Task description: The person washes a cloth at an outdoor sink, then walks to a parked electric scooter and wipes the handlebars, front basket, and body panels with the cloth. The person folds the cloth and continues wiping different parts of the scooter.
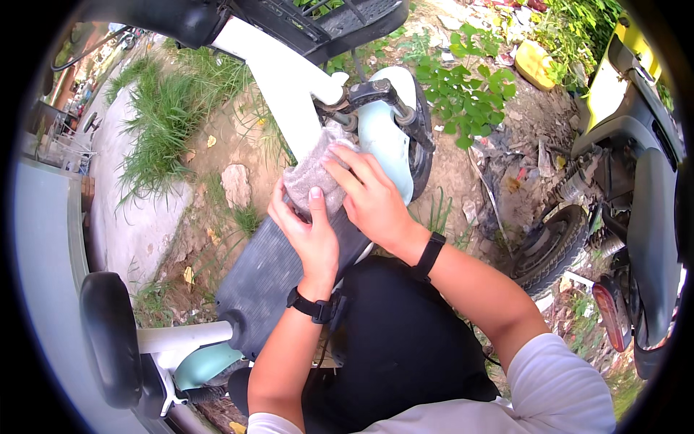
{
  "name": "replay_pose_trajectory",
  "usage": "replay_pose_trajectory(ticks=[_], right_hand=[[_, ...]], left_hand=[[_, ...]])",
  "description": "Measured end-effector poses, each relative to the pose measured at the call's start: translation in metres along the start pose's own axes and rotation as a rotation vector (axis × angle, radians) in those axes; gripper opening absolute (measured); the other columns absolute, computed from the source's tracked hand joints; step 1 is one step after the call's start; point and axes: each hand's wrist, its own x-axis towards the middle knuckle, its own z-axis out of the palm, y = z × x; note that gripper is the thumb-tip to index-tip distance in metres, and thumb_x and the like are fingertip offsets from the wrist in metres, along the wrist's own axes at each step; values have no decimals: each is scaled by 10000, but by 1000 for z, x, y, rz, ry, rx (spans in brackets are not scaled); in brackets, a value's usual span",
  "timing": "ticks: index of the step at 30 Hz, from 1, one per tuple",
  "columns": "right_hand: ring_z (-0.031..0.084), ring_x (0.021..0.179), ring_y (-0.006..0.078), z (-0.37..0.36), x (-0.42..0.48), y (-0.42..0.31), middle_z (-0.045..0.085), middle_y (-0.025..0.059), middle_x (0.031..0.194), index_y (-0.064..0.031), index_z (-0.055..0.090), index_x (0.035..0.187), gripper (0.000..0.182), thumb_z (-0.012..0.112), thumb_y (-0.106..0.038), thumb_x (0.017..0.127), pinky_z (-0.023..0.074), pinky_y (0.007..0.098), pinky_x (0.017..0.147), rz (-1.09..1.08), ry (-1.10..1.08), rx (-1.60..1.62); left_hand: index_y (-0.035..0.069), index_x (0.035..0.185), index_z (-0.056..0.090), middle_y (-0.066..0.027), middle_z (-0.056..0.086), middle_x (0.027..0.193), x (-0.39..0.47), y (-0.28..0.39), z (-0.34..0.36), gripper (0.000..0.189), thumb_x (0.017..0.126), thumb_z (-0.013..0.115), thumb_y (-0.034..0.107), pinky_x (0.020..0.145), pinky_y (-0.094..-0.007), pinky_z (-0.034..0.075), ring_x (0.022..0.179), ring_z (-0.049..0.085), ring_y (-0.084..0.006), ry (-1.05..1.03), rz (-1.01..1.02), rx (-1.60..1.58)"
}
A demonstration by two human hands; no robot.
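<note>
A grey-brown cloth (314, 176) is bunched against the lower end of the white frame tube (287, 97) of an electric scooter. My left hand (306, 228) grips its lower edge, the thumb lying on top. Pressed onto the cloth's right side are the fingers of my right hand (368, 195). Beneath both hands runs the scooter's ribbed dark footboard (271, 271). Just beyond my right hand are the pale blue front fender (385, 146) and the dark fork (404, 108).
The scooter's black seat (111, 339) stands at lower left, its black basket (347, 24) at the top. A parked motorbike (650, 233) is on the right. Grass (162, 119), a concrete slab (130, 217), leafy plants and litter surround the scooter. A yellow container (534, 65) lies at upper right.
</note>
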Motion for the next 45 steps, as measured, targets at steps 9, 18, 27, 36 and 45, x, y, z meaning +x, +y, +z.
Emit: replay_pose_trajectory(ticks=[9,18,27,36,45], right_hand=[[592,1236,452,-20,173,-28,608,337,1314,154,603,1253,427,595,-85,899,461,434,1096,61,358,411],[658,1174,392,6,146,10,679,227,1268,18,693,1238,332,655,-147,953,530,404,998,238,376,456],[688,1127,347,-22,106,33,704,174,1246,-1,724,1173,302,682,11,875,550,384,982,22,233,4],[583,1266,357,-18,57,-51,547,223,1435,15,533,1402,614,766,-206,879,463,423,1067,172,262,290],[594,1112,311,-48,132,23,606,93,1240,-48,638,1212,437,767,-103,798,514,432,857,-151,294,-102]], left_hand=[[-86,1326,522,-260,644,1223,153,106,28,457,1060,569,283,995,-419,485,1134,638,-356,-117,138,-292],[-86,1539,225,-333,269,1522,109,60,53,745,956,649,105,1162,-562,323,1430,311,-505,112,519,408],[-37,1551,199,-310,141,1520,42,17,44,844,888,711,68,1184,-593,282,1416,261,-541,-89,582,658],[-62,1393,446,-187,469,1305,23,42,-5,650,841,762,73,975,-463,470,1169,539,-347,-214,565,307],[-22,1489,405,-205,359,1433,95,48,8,583,1017,594,263,1044,-418,464,1243,541,-330,-68,327,275]])
